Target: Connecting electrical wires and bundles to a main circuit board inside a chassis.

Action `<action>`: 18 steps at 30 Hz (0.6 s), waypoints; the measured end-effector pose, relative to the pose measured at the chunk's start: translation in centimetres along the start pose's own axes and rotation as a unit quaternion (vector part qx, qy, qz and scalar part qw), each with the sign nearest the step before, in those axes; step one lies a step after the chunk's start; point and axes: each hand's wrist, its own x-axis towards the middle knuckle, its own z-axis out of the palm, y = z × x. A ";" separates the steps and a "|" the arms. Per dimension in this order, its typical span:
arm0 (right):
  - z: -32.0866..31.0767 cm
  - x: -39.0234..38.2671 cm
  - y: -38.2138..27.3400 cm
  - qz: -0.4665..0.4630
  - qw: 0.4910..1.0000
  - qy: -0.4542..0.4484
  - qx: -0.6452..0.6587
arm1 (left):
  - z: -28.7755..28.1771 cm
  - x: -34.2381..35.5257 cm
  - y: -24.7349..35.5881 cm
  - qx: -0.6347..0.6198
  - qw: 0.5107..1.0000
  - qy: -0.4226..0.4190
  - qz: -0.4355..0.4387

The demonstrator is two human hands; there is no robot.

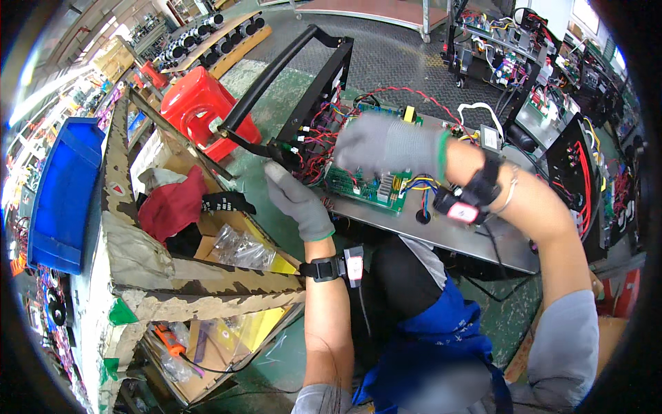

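My left hand, in a grey knitted glove, is at the near end of a black metal frame. Its fingers look closed on the frame's lower corner, though part of the grip is hidden. Over a green circuit board is my right hand, gloved the same way and smeared by motion, so its fingers cannot be made out. Between the hands runs a bundle of red and dark wires with small white connectors. The board sits on a flat metal plate in front of me.
A red plastic stool stands beyond the frame. At left are a worn bench frame, a blue bin and a carton with a red cloth and plastic bags. More wired assemblies stand at the right.
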 end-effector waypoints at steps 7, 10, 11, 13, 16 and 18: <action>-4.6 4.4 4.3 -0.146 0.953 0.251 -0.083 | 0.6 -0.8 0.7 -0.051 0.993 -0.068 -0.083; -3.4 5.9 3.9 -0.110 0.965 0.229 -0.059 | 0.3 -0.7 0.1 -0.053 0.990 -0.076 -0.105; -3.2 6.2 3.3 -0.089 0.971 0.215 -0.049 | 0.0 -0.7 -0.4 -0.016 0.994 -0.064 -0.083; -2.6 6.8 2.9 -0.018 0.984 0.146 -0.102 | -0.5 -0.8 -1.0 0.031 0.996 -0.037 -0.071; -1.1 9.6 5.4 -0.036 0.945 0.139 -0.295 | 0.5 -1.1 -0.2 0.055 0.996 -0.021 -0.060; 0.5 9.9 5.6 -0.055 0.943 0.174 -0.279 | 0.1 -0.9 -0.9 0.066 0.997 -0.034 0.000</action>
